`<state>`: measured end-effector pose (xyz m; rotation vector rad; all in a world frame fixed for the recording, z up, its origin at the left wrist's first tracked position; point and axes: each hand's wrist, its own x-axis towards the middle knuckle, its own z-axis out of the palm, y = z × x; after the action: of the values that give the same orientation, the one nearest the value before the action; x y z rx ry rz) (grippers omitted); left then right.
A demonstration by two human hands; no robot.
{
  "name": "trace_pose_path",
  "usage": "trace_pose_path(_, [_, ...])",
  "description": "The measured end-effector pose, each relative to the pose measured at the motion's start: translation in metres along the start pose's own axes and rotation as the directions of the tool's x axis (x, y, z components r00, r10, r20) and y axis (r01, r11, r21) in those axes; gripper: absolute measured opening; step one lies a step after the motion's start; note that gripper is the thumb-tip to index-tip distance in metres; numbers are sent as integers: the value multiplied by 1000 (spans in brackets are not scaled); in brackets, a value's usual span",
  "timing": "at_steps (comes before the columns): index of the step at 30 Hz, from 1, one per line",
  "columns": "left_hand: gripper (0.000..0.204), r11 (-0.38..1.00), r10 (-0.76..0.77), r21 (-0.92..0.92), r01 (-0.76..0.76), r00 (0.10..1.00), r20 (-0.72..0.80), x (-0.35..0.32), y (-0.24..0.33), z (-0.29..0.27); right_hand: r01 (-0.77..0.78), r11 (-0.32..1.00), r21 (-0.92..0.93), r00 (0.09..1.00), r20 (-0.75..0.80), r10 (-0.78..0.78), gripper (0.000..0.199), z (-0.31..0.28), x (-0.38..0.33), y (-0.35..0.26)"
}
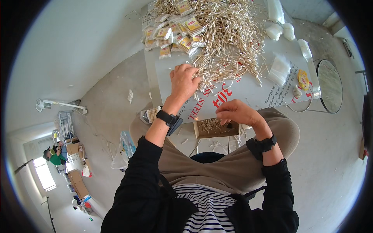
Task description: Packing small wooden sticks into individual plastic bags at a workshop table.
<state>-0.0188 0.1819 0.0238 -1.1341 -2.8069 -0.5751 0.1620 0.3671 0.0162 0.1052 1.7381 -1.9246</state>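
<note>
A large loose pile of cotton swabs covers the far middle of the metal-topped table. At the pile's near left edge, my left hand curls its fingers and thumb round some swabs; the fingertips are partly hidden. My right hand hovers at the table's front edge with its fingers bent together. What it holds, if anything, cannot be made out. Packets of cotton swabs with yellow labels lie heaped left of the pile. Below the front edge, an open cardboard box contains loose swabs.
Clear plastic bags and yellow labels lie on the table's right side. White wrapped bundles stand farther back. A round-topped stool is at the right. Another person in green is far left near cartons.
</note>
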Motion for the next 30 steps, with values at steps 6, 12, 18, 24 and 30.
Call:
trace_pose_path(6, [18,978,197,-29,-205,966,-165,53,23,20,-1,999,48,979,-203,11,30,-6,5,-17])
trace_pose_path(12, [9,993,89,77,-90,996,18,75,26,48,30,996,88,955,-296,-3,31,-12,12,-11])
trace_pose_path(18, [6,970,191,-134,-203,977,-96,55,12,26,32,989,146,914,-404,30,29,-16,13,-5])
trace_pose_path(24, [5,400,-279,-823,403,909,309,51,-6,-12,74,979,189,884,-467,24,23,-17,15,-2])
trace_pose_path(30, [8,189,-279,-812,552,823,495,42,-9,-35,120,969,215,870,-494,2,27,-17,22,6])
